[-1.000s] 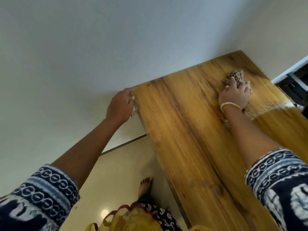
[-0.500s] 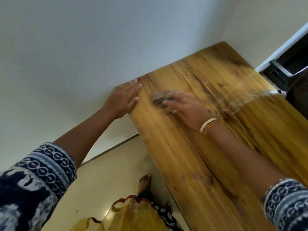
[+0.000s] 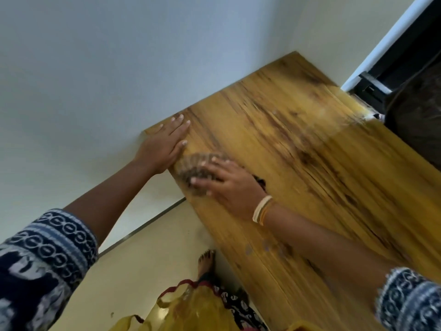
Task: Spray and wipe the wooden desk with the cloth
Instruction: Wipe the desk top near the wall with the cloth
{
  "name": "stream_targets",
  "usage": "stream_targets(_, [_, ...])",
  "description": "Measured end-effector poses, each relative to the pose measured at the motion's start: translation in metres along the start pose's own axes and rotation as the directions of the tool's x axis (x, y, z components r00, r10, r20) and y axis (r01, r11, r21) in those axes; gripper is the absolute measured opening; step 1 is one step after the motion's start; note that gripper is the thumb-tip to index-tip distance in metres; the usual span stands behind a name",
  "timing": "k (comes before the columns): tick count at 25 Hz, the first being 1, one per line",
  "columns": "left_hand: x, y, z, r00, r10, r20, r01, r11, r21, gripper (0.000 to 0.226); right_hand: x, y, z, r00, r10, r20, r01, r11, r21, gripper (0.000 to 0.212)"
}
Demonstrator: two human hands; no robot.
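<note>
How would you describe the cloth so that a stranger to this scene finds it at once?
Start at the wooden desk against the pale wall and go to its left edge. There the right hand presses on the cloth, beside the flat left hand. It is the only brown, crumpled thing on the smooth wood.

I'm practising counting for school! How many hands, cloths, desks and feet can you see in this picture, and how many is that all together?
Hands: 2, the left hand and the right hand
Cloths: 1, the cloth under the right hand
Desks: 1, the wooden desk
Feet: 1, a bare foot on the floor
Total: 5
</note>
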State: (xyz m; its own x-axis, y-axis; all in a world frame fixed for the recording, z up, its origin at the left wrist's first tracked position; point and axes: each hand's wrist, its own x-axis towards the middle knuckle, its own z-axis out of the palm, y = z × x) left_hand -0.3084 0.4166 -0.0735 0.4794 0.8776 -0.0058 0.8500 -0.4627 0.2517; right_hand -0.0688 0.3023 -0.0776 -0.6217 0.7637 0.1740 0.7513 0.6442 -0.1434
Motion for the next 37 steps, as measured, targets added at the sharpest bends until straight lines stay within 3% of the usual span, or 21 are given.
stream_targets(2, [0.015, 0.019, -0.003, 0.999, 0.04, 0.004, -0.04, 0.999, -0.025, 0.059, -0.015, 0.015, -0.014, 0.972, -0.222, 0.077, 0.218, 0.974, 0.056, 0.039])
stream_targets(3, [0.024, 0.03, -0.002, 0.998, 0.06, 0.008, -0.059, 0.997, -0.039, 0.058, -0.017, 0.043, -0.021, 0.985, -0.171, 0.036, 0.17, 0.984, 0.047, 0.037])
stream_targets(5, [0.04, 0.052, 0.0, 0.994, 0.106, -0.001, -0.106, 0.992, -0.067, 0.056, -0.031, 0.124, -0.035, 0.974, 0.202, -0.103, -0.201, 0.979, 0.026, 0.037])
stream_targets(6, [0.047, 0.061, 0.003, 0.992, 0.124, -0.004, -0.124, 0.989, -0.078, 0.054, -0.048, 0.169, -0.045, 0.89, 0.428, -0.159, -0.436, 0.9, -0.015, 0.041])
stream_targets(8, [0.052, 0.074, 0.013, 0.992, 0.129, 0.008, -0.128, 0.989, -0.079, 0.053, -0.095, 0.235, -0.059, 0.606, 0.763, -0.225, -0.788, 0.615, -0.035, 0.051])
stream_targets(10, [0.052, 0.078, 0.024, 0.995, 0.102, -0.008, -0.102, 0.994, -0.045, 0.054, -0.115, 0.253, -0.059, 0.274, 0.933, -0.232, -0.956, 0.29, 0.04, 0.048])
stream_targets(12, [0.055, 0.078, 0.025, 0.996, 0.088, -0.027, -0.089, 0.995, -0.043, 0.056, -0.084, 0.235, -0.051, 0.099, 0.953, -0.285, -0.992, 0.118, 0.049, 0.046])
stream_targets(13, [0.058, 0.077, 0.025, 0.995, 0.09, -0.034, -0.092, 0.995, -0.049, 0.056, -0.06, 0.218, -0.047, 0.137, 0.934, -0.331, -0.986, 0.16, 0.042, 0.046])
stream_targets(14, [0.059, 0.076, 0.025, 0.995, 0.091, -0.042, -0.093, 0.994, -0.053, 0.056, -0.032, 0.195, -0.041, 0.265, 0.896, -0.357, -0.953, 0.299, 0.044, 0.045])
stream_targets(17, [0.059, 0.075, 0.025, 0.996, 0.067, -0.064, -0.07, 0.996, -0.055, 0.056, 0.025, 0.119, -0.009, 0.828, 0.514, -0.224, -0.536, 0.843, -0.044, 0.044])
stream_targets(18, [0.06, 0.077, 0.026, 0.996, 0.061, -0.067, -0.065, 0.996, -0.055, 0.056, 0.03, 0.109, -0.006, 0.929, 0.346, -0.131, -0.356, 0.932, -0.064, 0.044])
stream_targets(20, [0.061, 0.078, 0.027, 0.995, 0.067, -0.068, -0.071, 0.996, -0.055, 0.056, 0.031, 0.147, -0.021, 0.955, 0.271, -0.116, -0.28, 0.957, -0.07, 0.044])
stream_targets(21, [0.062, 0.079, 0.027, 0.995, 0.075, -0.066, -0.079, 0.995, -0.06, 0.055, 0.025, 0.178, -0.029, 0.891, 0.421, -0.172, -0.437, 0.897, -0.07, 0.044])
stream_targets(24, [0.062, 0.079, 0.029, 0.995, 0.071, -0.068, -0.076, 0.994, -0.076, 0.054, -0.019, 0.271, -0.057, 0.381, 0.896, -0.229, -0.913, 0.404, 0.062, 0.047])
stream_targets(25, [0.061, 0.079, 0.03, 0.996, 0.065, -0.067, -0.071, 0.994, -0.08, 0.054, -0.029, 0.282, -0.062, 0.258, 0.946, -0.196, -0.954, 0.282, 0.101, 0.047])
stream_targets(26, [0.06, 0.078, 0.031, 0.996, 0.062, -0.064, -0.067, 0.994, -0.082, 0.054, -0.029, 0.278, -0.062, 0.234, 0.956, -0.179, -0.964, 0.251, 0.081, 0.048])
stream_targets(27, [0.06, 0.077, 0.031, 0.996, 0.061, -0.061, -0.066, 0.994, -0.082, 0.055, -0.02, 0.262, -0.057, 0.289, 0.94, -0.182, -0.954, 0.299, 0.032, 0.047])
stream_targets(29, [0.06, 0.074, 0.03, 0.996, 0.064, -0.063, -0.069, 0.995, -0.073, 0.055, 0.002, 0.211, -0.045, 0.532, 0.822, -0.206, -0.839, 0.544, 0.005, 0.046])
stream_targets(32, [0.065, 0.073, 0.028, 0.995, 0.075, -0.072, -0.079, 0.995, -0.053, 0.055, -0.003, 0.105, -0.025, 0.866, 0.48, -0.142, -0.484, 0.875, 0.009, 0.041])
stream_targets(35, [0.065, 0.076, 0.029, 0.994, 0.091, -0.052, -0.093, 0.995, -0.031, 0.057, -0.068, 0.043, -0.02, 0.991, 0.124, 0.056, -0.126, 0.992, 0.029, 0.045])
stream_targets(37, [0.063, 0.075, 0.03, 0.995, 0.094, -0.024, -0.094, 0.996, -0.005, 0.057, -0.091, 0.078, -0.036, 0.99, 0.139, 0.029, -0.141, 0.989, 0.048, 0.045])
